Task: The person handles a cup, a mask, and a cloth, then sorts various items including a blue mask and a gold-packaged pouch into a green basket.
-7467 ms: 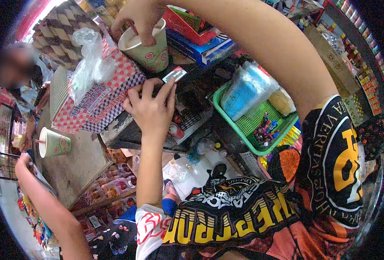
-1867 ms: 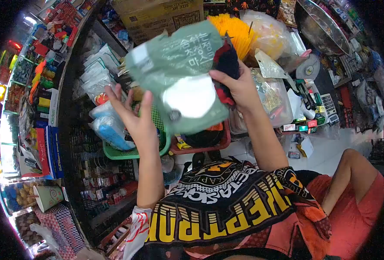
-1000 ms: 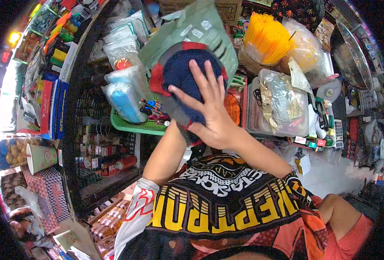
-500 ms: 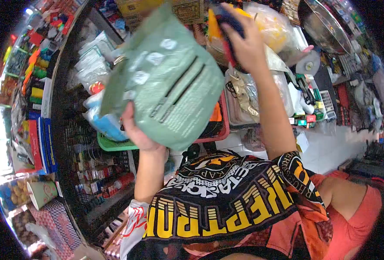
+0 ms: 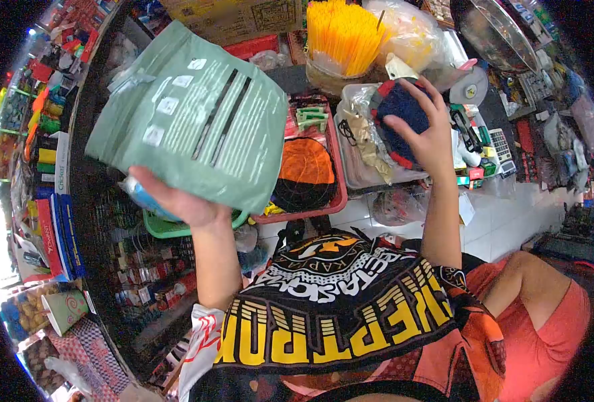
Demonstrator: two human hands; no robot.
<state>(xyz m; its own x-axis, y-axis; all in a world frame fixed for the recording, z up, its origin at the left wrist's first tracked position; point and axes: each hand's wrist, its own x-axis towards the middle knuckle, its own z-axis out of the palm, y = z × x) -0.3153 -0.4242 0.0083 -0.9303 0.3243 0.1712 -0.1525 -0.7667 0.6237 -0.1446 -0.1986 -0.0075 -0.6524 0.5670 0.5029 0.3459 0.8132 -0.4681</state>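
Observation:
My left hand (image 5: 176, 201) supports a pale green plastic package (image 5: 243, 141) from its lower edge, thumb in front and the other fingers hidden behind. White print and dark bars cover the side facing me. My right hand (image 5: 428, 137) is over a round navy fabric piece with a red edge (image 5: 397, 127). Its fingers are spread, with thumb and index finger apart. The fabric piece lies at the right part of a clear plastic tray (image 5: 350, 177). A similar orange and black round fabric piece (image 5: 304, 174) lies in a red basket (image 5: 340, 201), left of that tray.
Yellow sticks (image 5: 344, 37) stand in a container behind the tray. A cardboard box (image 5: 236, 20) is at the back. A tape roll (image 5: 468, 87) and a calculator (image 5: 501, 147) lie at the right. Part of a green basket (image 5: 163, 228) shows below the package. Crowded shelves flank both sides.
The green package has moved left and tilted in my left hand. My right hand has come down and toward me with the navy fabric piece, from the yellow sticks to the tray, and its fingers have spread.

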